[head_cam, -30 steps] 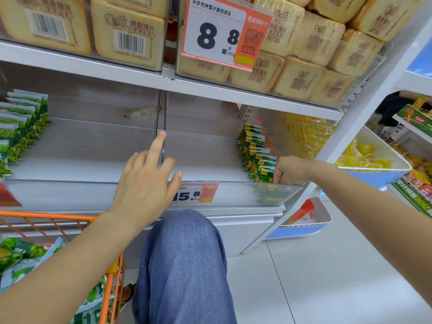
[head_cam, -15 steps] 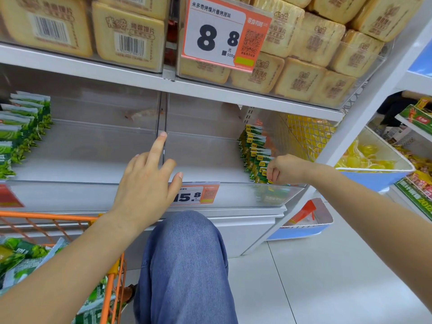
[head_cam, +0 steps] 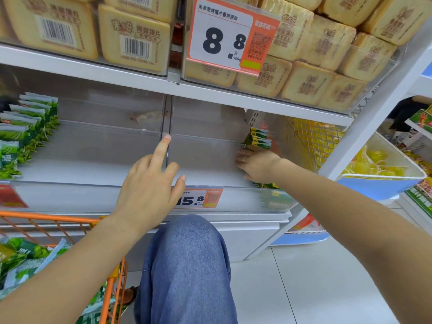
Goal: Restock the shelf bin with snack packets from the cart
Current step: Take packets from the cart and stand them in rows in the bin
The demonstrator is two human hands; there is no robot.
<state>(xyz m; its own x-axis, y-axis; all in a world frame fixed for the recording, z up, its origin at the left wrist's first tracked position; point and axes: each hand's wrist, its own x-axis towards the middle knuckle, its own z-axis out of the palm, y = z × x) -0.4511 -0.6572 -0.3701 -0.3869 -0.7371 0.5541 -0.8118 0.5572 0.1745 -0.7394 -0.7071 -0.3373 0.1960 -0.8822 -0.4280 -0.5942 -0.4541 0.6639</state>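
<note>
We face the shelf [head_cam: 145, 88], and take its clear right-hand shelf bin [head_cam: 210, 157] as our landmark. Above the bin, the upper tier is packed with tan biscuit packs [head_cam: 311, 85], and a price card reading 8.8 [head_cam: 230, 36] hangs in front of them. Below and left of the bin stands our orange cart [head_cam: 70, 220], with green snack packets [head_cam: 28, 253] lying loose in it. Directly below the bin our knee in blue denim [head_cam: 187, 265] rises from the floor [head_cam: 304, 288]. Right of the bin, past the shelf post, a blue-rimmed tub [head_cam: 378, 183] holds yellow sweets. Left of the bin, the neighbouring compartment has a row of green packets [head_cam: 25, 134] standing at its far left.

Our left hand [head_cam: 149, 190] hovers at the bin's left edge, its grip loose and holding nothing, the index finger stretched up to the clear divider [head_cam: 168, 118]. Our right hand [head_cam: 259, 163] reaches inside the bin at its right side, fingers straight and pressed against a row of green snack packets [head_cam: 258, 139] standing on edge along the bin's right wall. On the bin's front lip sits a price tag reading 15.8 [head_cam: 198, 199].
</note>
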